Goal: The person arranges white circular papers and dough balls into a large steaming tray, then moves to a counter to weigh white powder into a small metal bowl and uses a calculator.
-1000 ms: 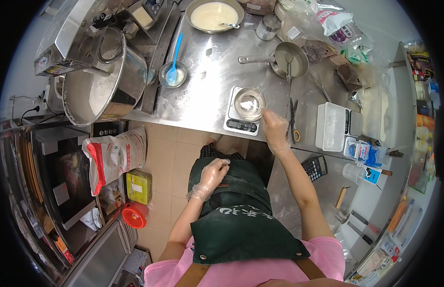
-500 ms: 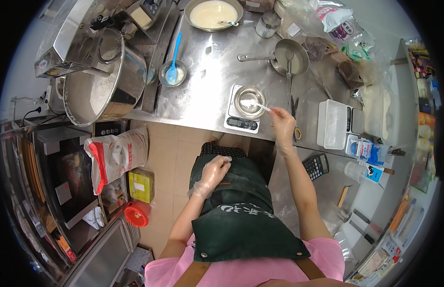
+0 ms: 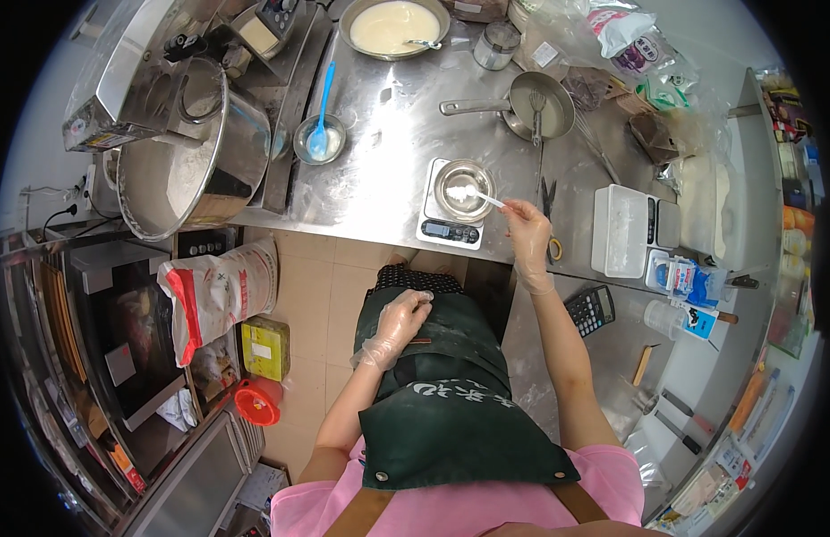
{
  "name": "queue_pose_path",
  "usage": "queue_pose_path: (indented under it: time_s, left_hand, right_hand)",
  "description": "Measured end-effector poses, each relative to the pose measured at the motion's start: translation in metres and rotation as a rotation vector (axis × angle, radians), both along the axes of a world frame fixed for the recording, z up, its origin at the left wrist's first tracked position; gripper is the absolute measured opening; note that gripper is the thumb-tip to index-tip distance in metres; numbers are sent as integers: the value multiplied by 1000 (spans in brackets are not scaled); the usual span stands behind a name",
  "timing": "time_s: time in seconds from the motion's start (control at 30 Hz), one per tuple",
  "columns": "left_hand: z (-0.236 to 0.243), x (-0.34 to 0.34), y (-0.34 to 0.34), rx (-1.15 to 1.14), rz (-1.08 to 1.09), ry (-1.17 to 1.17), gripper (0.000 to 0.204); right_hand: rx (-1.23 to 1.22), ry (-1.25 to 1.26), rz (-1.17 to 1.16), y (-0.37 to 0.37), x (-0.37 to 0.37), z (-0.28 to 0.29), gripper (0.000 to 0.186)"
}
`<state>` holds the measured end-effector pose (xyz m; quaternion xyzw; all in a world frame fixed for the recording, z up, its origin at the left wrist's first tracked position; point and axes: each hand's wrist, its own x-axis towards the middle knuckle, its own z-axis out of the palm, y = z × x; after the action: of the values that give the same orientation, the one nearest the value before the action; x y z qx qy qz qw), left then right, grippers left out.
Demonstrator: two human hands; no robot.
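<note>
In a clear plastic glove, my right hand (image 3: 527, 234) is closed on the handle of a small white spoon (image 3: 489, 199). The spoon's other end is over a small metal bowl (image 3: 466, 215), by white powder (image 3: 462, 191); whether the powder lies on the spoon or in the bowl I cannot tell. The bowl stands on a white kitchen scale (image 3: 432, 205) at the counter's front edge. My left hand (image 3: 403, 324), gloved too, is held in front of the green apron (image 3: 442, 438) with its fingers curled together; I cannot make out anything in them.
A mixer bowl with flour (image 3: 190, 174) stands left, near a small bowl with a blue spatula (image 3: 324, 112). Behind are a basin of pale batter (image 3: 392, 27) and a saucepan with a whisk (image 3: 527, 92). Scissors (image 3: 554, 249) and a white tub (image 3: 621, 234) lie right.
The view has shifted very slightly. My right hand still holds the spoon at the bowl, and my left hand stays in front of the apron.
</note>
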<state>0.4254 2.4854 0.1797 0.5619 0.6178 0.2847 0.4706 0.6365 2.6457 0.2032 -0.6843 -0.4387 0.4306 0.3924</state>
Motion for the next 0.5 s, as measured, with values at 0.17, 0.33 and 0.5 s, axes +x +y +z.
queue_pose_path:
  time_s: [0.17,0.33,0.5]
  left_hand:
    - [2,0,3,2,-12,11,17]
    - [6,1,7,-40,-28,2,17]
    - [1,1,7,18,-13,3,17]
  right_hand:
    - [0,-69,56,1,2,-8,16]
    - [215,-442,157,8,-4,-16,17]
    - [455,-642,229,13,-15,-10,10]
